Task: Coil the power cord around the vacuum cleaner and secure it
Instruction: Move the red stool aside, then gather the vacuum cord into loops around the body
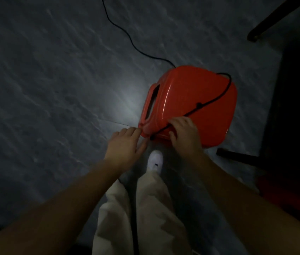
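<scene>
A red vacuum cleaner point(191, 100) sits on the grey floor just ahead of my feet. A black power cord point(217, 97) runs diagonally across its top and loops round the far right corner. The loose rest of the cord trails off over the floor toward the top of the view. My right hand point(184, 129) rests on the near edge of the vacuum cleaner, fingers curled over the cord there. My left hand point(127, 142) lies flat with straight fingers, its tips touching the near left corner of the red body.
Grey marbled floor tiles point(53, 89) spread to the left and ahead. Dark furniture legs point(237, 155) stand at the right, one close behind the vacuum cleaner. My white shoe point(155, 161) and light trousers are below the hands. A dark line runs down beside my leg.
</scene>
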